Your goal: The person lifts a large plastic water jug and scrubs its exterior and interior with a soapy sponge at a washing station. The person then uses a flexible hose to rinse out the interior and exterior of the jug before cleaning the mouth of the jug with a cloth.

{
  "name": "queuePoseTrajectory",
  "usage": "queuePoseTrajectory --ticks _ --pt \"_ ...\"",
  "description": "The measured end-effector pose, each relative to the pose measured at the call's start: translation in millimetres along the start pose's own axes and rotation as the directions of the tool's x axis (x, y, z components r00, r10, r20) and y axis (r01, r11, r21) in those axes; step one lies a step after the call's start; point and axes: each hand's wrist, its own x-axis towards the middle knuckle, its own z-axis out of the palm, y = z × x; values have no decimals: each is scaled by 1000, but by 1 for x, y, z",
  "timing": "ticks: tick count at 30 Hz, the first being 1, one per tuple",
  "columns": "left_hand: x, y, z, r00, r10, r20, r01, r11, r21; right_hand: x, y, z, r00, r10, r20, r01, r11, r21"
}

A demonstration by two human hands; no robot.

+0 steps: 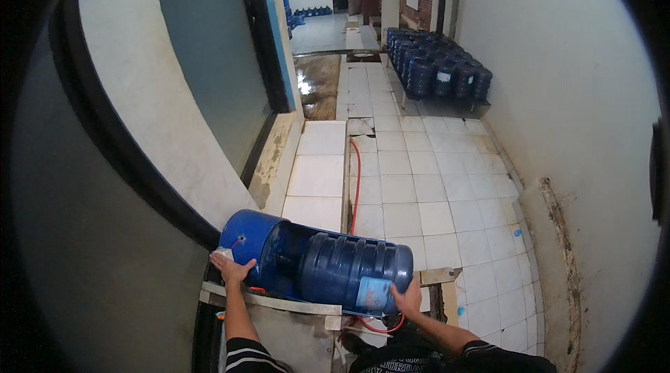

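Note:
A large translucent blue water jug (340, 268) lies on its side in a cut-open blue plastic drum (254, 229), its neck towards the left. My right hand (407, 297) rests against the jug's base at the right end, beside a pale label. My left hand (233, 268) is at the drum's closed left end, fingers spread, touching a small whitish block or wad (224, 253); whether it grips this I cannot tell. A reddish cord or rod shows at a hole in the drum near that hand.
A metal-topped stand (293, 328) is before me. A red hose (358, 179) runs along the tiled floor beside a tiled ledge (316, 174). Many blue jugs (442, 74) stand on a low rack by the right wall. A raised, worn curb (562, 247) lines that wall.

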Motion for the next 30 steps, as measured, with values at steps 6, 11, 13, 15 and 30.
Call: queuePoseTrajectory --ticks 6,11,13,15,30 --pt "-1 2 -3 1000 -4 -17 4 1000 10 137 -9 -12 856 329 398 -303 944 -129" --pt "-8 15 -11 1000 -7 16 7 1000 4 154 4 -7 855 229 465 -225 972 -65" --pt "-6 13 -5 1000 -3 2 3 1000 9 134 2 -8 920 238 312 -173 959 -223" --pt "-4 5 -6 1000 -11 -21 12 999 31 80 -14 -13 970 203 136 -170 961 -218" --pt "-6 0 -2 997 35 -68 -37 999 -27 38 -4 -2 996 74 45 -78 994 76"
